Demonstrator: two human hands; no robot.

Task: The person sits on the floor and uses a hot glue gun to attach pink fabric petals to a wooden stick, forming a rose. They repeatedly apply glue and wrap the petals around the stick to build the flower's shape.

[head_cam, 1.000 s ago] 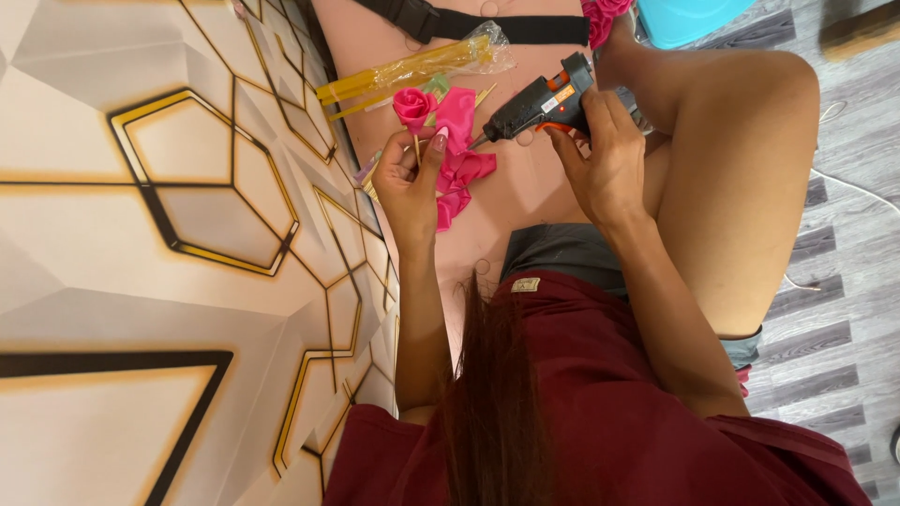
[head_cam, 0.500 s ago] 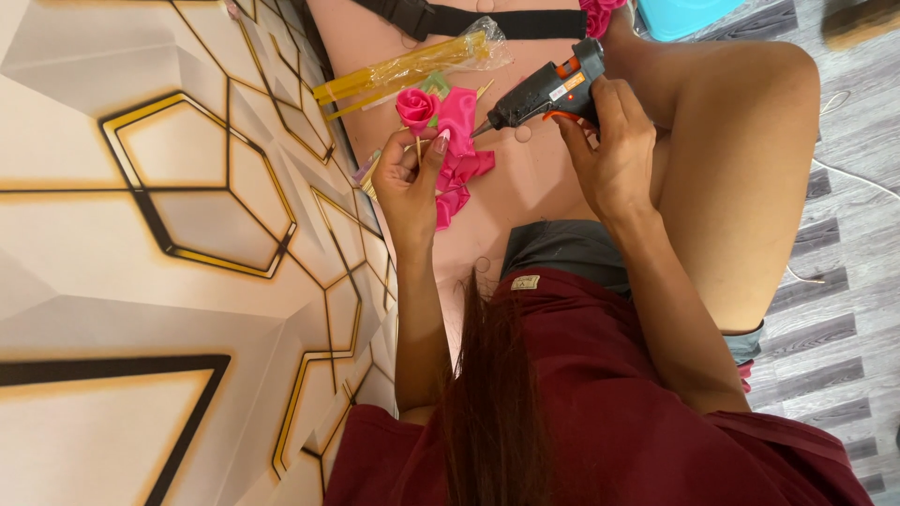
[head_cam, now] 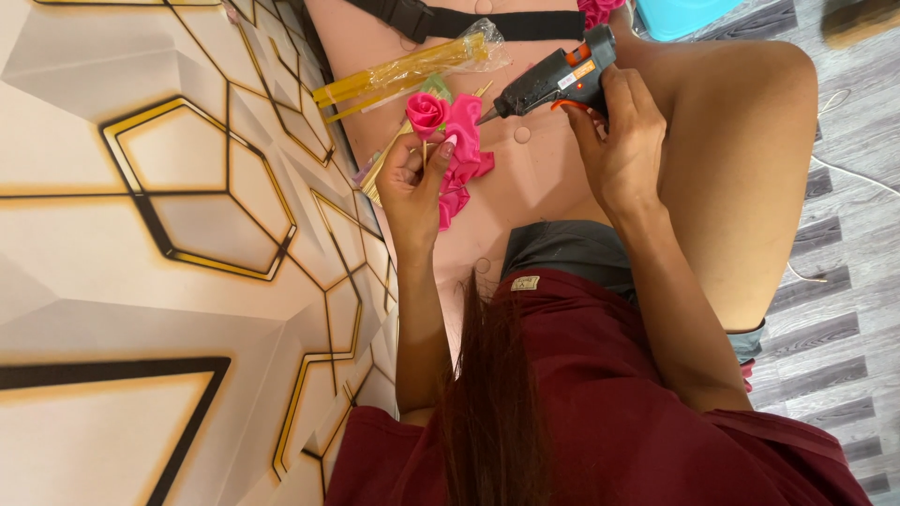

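Note:
My left hand (head_cam: 410,183) pinches a thin stick topped with a pink ribbon rose (head_cam: 427,112); loose pink ribbon (head_cam: 464,155) trails from the rose down past my fingers. My right hand (head_cam: 619,141) grips a black glue gun (head_cam: 548,82) with orange trim. Its nozzle points left at the ribbon, a short gap from it. Both hands hover over a pale pink surface (head_cam: 534,178) between my knees.
A clear bag of yellow glue sticks (head_cam: 403,73) lies beyond the rose, with thin wooden sticks (head_cam: 380,169) beside my left hand. A black strap (head_cam: 487,21), more pink flowers (head_cam: 595,11) and a blue container (head_cam: 684,14) lie farther off. A hexagon-patterned wall (head_cam: 187,187) stands left; a white cable (head_cam: 834,169) crosses the grey floor.
My right hand has shifted the glue gun slightly farther from me, its nozzle still aimed at the ribbon. The left hand and rose have stayed nearly still.

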